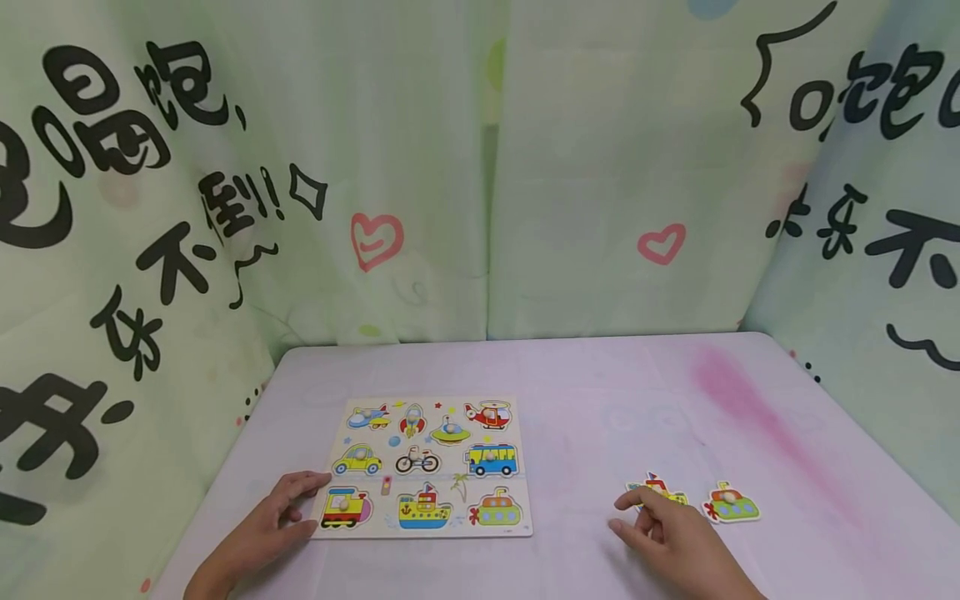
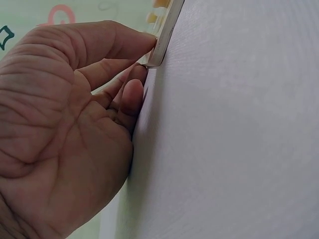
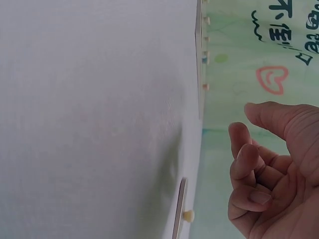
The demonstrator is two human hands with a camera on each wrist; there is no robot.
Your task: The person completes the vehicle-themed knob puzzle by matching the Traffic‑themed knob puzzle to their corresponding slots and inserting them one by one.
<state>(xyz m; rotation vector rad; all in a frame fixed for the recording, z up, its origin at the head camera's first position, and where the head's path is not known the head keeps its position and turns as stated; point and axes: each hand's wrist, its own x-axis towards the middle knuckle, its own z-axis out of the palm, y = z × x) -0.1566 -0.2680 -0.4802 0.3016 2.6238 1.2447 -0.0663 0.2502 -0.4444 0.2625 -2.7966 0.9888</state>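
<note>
A flat puzzle board (image 1: 450,533) with bright vehicle pictures lies left of the table's middle. Its left edge is touched by the thumb and index finger of my left hand (image 1: 262,527), near the front corner. The left wrist view shows the fingertips at the board's corner (image 2: 158,52). On the right lie two loose pieces, a boat piece (image 1: 678,497) and a green submarine piece (image 1: 738,508). My right hand (image 1: 675,537) hovers over the boat piece, partly covering it. Its fingers (image 3: 239,133) are loosely bent and hold nothing. A knobbed piece (image 3: 182,209) lies below them, apart from the hand.
The white table (image 1: 585,400) carries a pink smear (image 1: 750,408) at the right. Pale green curtains (image 1: 420,125) with black writing and hearts hang behind and on both sides. Knobs (image 3: 207,55) stand up along the board in the right wrist view.
</note>
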